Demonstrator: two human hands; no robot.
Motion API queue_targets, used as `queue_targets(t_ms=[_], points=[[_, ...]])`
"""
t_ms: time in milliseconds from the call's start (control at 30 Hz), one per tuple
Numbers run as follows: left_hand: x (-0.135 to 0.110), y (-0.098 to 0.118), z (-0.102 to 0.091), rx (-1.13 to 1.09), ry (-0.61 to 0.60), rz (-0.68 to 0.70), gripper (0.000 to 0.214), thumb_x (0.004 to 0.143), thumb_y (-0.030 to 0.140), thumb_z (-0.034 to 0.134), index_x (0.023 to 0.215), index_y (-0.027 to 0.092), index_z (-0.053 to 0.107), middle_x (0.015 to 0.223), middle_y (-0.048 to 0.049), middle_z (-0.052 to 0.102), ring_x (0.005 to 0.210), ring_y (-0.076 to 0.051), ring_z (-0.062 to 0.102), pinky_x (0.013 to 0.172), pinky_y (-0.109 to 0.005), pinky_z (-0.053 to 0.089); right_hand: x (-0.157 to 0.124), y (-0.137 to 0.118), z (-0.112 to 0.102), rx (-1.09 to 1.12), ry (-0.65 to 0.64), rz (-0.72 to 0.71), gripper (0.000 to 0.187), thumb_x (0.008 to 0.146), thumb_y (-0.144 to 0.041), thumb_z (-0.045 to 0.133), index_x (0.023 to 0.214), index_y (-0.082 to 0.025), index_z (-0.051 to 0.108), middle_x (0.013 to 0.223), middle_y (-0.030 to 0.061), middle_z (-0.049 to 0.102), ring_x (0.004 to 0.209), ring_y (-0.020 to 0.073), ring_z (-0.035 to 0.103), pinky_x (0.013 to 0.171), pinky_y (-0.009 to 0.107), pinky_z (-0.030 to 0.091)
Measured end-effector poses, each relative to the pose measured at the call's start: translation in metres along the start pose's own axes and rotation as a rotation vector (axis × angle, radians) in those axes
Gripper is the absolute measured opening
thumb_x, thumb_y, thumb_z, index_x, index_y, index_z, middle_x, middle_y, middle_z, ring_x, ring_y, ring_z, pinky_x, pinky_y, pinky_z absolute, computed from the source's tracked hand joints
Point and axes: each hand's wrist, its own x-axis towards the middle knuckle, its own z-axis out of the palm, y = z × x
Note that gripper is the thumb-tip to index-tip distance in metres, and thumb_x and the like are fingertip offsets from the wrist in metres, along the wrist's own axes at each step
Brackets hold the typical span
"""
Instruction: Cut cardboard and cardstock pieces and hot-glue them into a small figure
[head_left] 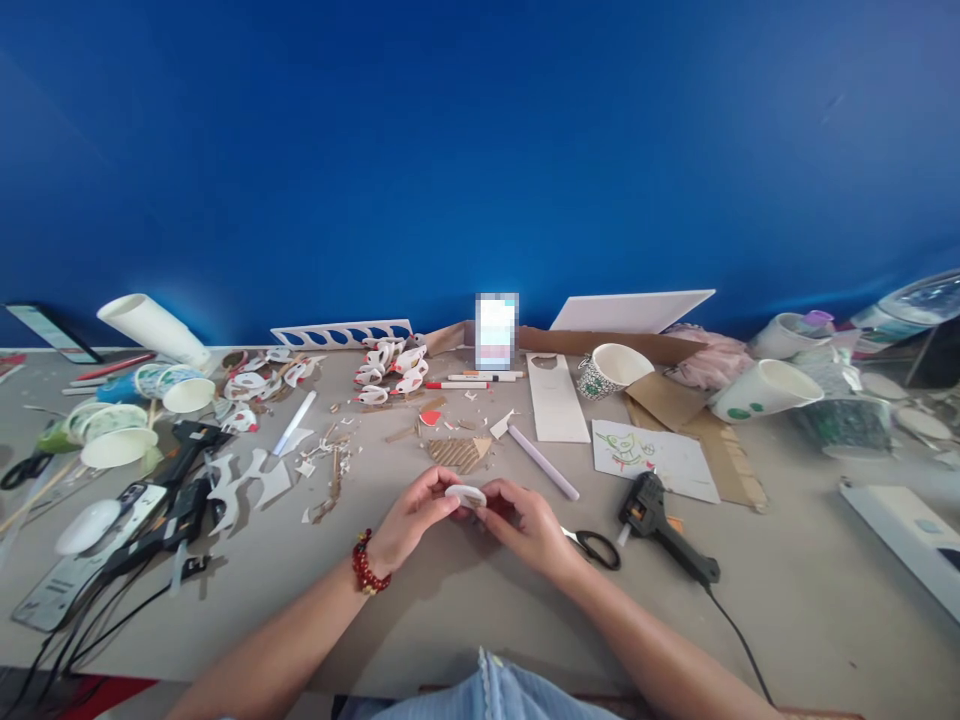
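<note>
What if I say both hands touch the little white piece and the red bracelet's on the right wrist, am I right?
No: the head view shows the red bracelet on the left wrist. The left hand and right hand do touch the little white piece.

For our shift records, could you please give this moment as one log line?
left hand: pinching white piece | right hand: fingers at its right end | right side: scissors, glue gun | beyond: corrugated cardboard
</note>
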Motion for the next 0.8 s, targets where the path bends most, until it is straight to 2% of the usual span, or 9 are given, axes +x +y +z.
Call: queue_targets(t_ms=[100,267,433,567,667,800], points=[[0.002,-0.002,-0.001,0.065,0.034,0.041,0.030,0.084,0.035,0.066,0.107,0.018,0.059,0.100,-0.0060,0.064,0.093,-0.019,0.059,0.084,-0.030,0.046,0.000,0.003,0.002,0.027,-0.001,0.024,0.012,0.092,-0.031,0.056,0.095,-0.021,0.063,0.072,-0.0001,0.065,0.062,0.0143,0.059,0.057,0.023,0.044],[0.005,-0.006,0.000,0.195,0.025,0.127,0.021,0.084,0.036,0.065,0.093,0.017,0.061,0.088,-0.0031,0.059,0.085,-0.017,0.054,0.079,-0.028,0.045,0.000,-0.001,0.004,-0.002,-0.027,0.028,0.010,0.090,-0.030,0.058,0.090,-0.021,0.062,0.070,-0.0013,0.063,0.061,0.0134,0.056,0.055,0.022,0.042],[0.004,-0.007,0.002,0.247,0.058,0.086,0.024,0.085,0.040,0.064,0.092,0.017,0.062,0.083,-0.0015,0.057,0.078,-0.015,0.051,0.073,-0.026,0.043,0.000,-0.007,0.002,-0.057,-0.021,0.012,0.009,0.088,-0.030,0.060,0.087,-0.021,0.062,0.071,-0.0008,0.064,0.063,0.0138,0.056,0.056,0.022,0.041],[0.003,-0.009,0.004,0.254,0.077,0.083,0.025,0.085,0.040,0.065,0.092,0.017,0.062,0.085,-0.0016,0.059,0.079,-0.016,0.052,0.074,-0.026,0.044,-0.001,-0.010,0.000,-0.141,0.013,-0.012,0.011,0.089,-0.027,0.057,0.080,-0.020,0.061,0.069,0.0002,0.063,0.062,0.0141,0.056,0.055,0.022,0.041],[0.003,-0.010,0.004,0.253,0.070,0.123,0.024,0.085,0.040,0.065,0.092,0.017,0.063,0.087,-0.0024,0.060,0.082,-0.017,0.054,0.076,-0.026,0.045,-0.001,-0.011,-0.002,-0.234,0.049,-0.070,0.009,0.087,-0.023,0.057,0.080,-0.021,0.061,0.069,0.0009,0.062,0.060,0.0145,0.056,0.056,0.023,0.041],[0.004,-0.011,0.003,0.197,0.053,0.150,0.024,0.085,0.038,0.066,0.097,0.017,0.063,0.096,-0.0047,0.062,0.090,-0.019,0.057,0.081,-0.028,0.046,0.000,-0.007,-0.006,-0.351,0.088,-0.254,0.012,0.091,-0.021,0.052,0.091,-0.021,0.064,0.078,0.0050,0.068,0.068,0.0171,0.061,0.064,0.026,0.046]])
